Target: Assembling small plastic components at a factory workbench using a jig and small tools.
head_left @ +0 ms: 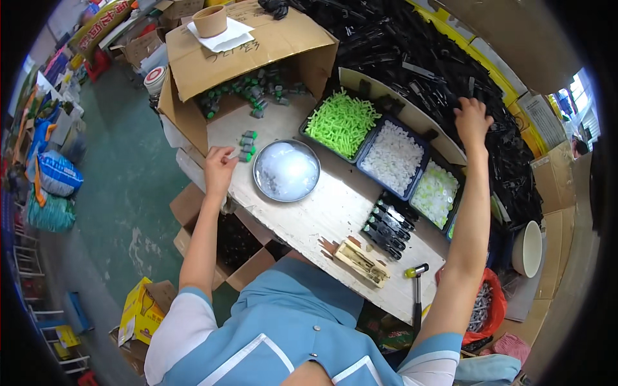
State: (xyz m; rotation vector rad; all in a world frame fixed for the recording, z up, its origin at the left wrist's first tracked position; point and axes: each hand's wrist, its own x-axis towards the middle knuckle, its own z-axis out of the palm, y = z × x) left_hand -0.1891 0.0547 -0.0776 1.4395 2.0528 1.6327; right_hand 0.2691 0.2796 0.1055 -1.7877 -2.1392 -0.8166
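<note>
My left hand (219,168) is at the left edge of the white worktable (322,215), its fingers loosely bent and apart, with nothing visible in them. Just beside its fingertips stand several small grey cylinders with green ends (247,147). A round metal bowl (286,171) with whitish contents sits to their right. Over at the far right, my right hand (473,121) reaches with spread fingers over a heap of long black plastic parts (412,64). No held part shows in it. Several black assemblies (389,226) lie in a row near a cream-coloured fixture block (362,262).
Trays of green pieces (342,123), white pieces (393,157) and pale green-white pieces (436,195) line the table's far side. A cardboard box (251,45) holds more grey-green cylinders and carries a cup (210,22). A hammer (417,289) lies at the front right, near a red bag (484,305).
</note>
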